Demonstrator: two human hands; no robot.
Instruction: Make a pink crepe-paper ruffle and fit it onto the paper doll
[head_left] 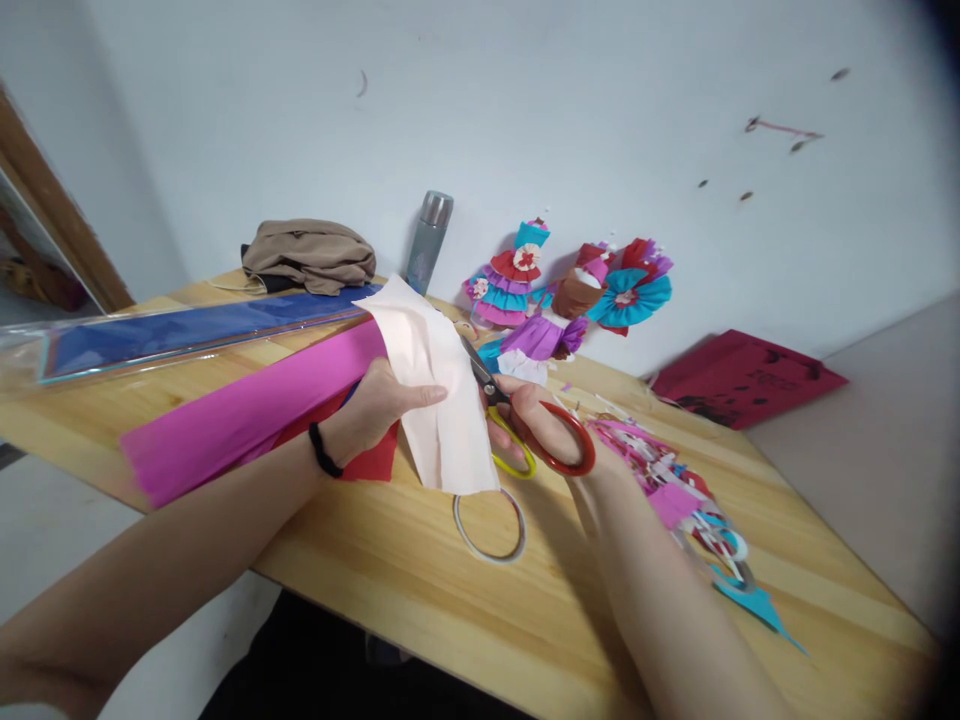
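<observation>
Scissors [487, 385] sit in the R hand [541, 415], fingers curled round the red and yellow loops, blades pointing fwd and a bit left. L hand [384, 402] is pinching a pale pink sheet [442, 430], thumb flat on top w/ the other fingers mostly hidden. Sheet hangs betw the two hands, blades right by its R edge; can't tell from here if they're biting into it. Black band [324, 450] round the L wrist.

Just below the sheet's lower edge, nr side of both hands, a thin pale ring [489, 557] lies on the wooden table [390, 545]. Under and beside the L hand there's red material [379, 462]; a long magenta strip [247, 410] runs out to its left. Beyond that, farther fwd of the L hand, blue material [202, 330] in a clear sleeve, then a bunched brown cloth [311, 255] nr the wall.

Straight ahead of the hands, a grey bottle [429, 245]. Past the R hand, fwd: ruffled dress shapes [504, 298] in turquoise, purple, red etc., plus a turquoise rosette [634, 298] next to 'em. Right of the R forearm, a heap of scraps [675, 505], mixed colours. Farther off that way, a dk red bag [750, 380] leaning at the back.
</observation>
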